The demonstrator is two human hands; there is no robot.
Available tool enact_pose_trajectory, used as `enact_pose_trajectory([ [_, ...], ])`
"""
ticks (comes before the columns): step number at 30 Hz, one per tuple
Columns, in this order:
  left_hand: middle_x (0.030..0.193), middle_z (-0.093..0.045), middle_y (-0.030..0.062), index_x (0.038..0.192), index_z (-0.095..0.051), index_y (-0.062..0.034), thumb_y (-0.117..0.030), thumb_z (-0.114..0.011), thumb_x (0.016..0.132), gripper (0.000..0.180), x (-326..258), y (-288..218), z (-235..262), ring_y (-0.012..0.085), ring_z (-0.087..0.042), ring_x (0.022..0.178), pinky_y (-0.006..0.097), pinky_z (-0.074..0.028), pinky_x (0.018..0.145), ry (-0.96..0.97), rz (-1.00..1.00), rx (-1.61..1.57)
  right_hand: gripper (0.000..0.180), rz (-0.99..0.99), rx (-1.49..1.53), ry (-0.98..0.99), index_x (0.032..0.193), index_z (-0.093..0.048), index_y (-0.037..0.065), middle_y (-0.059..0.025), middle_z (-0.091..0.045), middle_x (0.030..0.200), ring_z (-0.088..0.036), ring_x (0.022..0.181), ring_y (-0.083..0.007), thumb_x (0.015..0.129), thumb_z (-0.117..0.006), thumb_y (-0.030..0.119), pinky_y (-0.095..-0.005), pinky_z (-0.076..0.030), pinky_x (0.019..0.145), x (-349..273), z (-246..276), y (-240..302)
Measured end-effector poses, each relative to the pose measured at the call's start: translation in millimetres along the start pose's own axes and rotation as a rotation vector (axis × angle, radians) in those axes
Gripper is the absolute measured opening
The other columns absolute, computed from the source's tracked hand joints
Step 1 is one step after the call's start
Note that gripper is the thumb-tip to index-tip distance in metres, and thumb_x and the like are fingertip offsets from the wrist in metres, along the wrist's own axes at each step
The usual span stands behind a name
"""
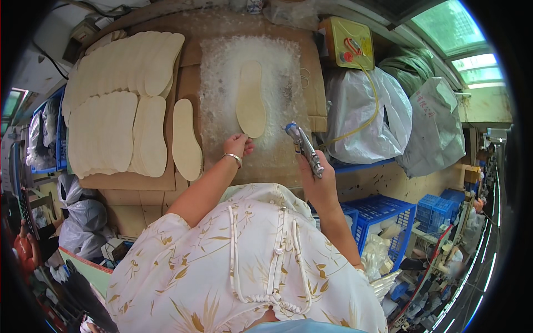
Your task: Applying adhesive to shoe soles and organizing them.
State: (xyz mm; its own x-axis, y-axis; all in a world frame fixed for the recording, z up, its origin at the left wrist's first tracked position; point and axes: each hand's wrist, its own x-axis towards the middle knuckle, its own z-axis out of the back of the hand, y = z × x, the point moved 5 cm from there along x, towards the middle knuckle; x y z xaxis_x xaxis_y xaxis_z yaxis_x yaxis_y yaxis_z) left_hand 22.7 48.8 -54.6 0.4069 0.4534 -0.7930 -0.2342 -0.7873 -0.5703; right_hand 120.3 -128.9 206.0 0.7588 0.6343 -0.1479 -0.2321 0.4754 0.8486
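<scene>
Near the middle of the frame, slightly above centre, a single pale insole [251, 99] lies flat on a white, crusted patch of the cardboard-covered table [189, 83]; the crust looks like built-up overspray, which suggests this spot serves as the spraying place and the cardboard spares the bench below. The left hand [239, 145] reaches up from the lower edge with its fingers curled at the heel end of the insole, touching or pinching its lower edge, probably to steady it or slide it; how firmly it grips cannot be told. The right hand [319, 180] is closed around the body of a metal spray gun [302, 149], its nozzle tilted up and to the left toward the insole, held just off the sheet rather than resting on it. A yellow hose [372, 105] curves from the gun's side up to a yellow box [347, 41] at the top of the frame. In the upper left, many more insoles [119, 97] lie fanned in overlapping rows, with one apart at their right edge, set close enough to be picked one by one. Grey plastic bags [383, 114] sit at the right, and blue crates [388, 219] stand lower right, beneath the table's edge.
</scene>
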Motion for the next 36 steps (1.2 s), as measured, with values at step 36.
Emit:
enact_pose_trajectory([
  [36,0.088,-0.063,0.0070,0.104,-0.059,-0.0020,-0.015,-0.061,0.088,0.020,-3,1,3,0.0189,-0.065,0.069,0.029,-0.055,0.058,0.012,0.007,-0.046,0.019,0.034,-0.002,0.115,0.097,-0.055,0.002,-0.0181,-0.058,0.070,-0.057,0.059,-0.0332,0.088,-0.065,0.016,-0.0343,-0.045,0.056,-31,-6,-1],
])
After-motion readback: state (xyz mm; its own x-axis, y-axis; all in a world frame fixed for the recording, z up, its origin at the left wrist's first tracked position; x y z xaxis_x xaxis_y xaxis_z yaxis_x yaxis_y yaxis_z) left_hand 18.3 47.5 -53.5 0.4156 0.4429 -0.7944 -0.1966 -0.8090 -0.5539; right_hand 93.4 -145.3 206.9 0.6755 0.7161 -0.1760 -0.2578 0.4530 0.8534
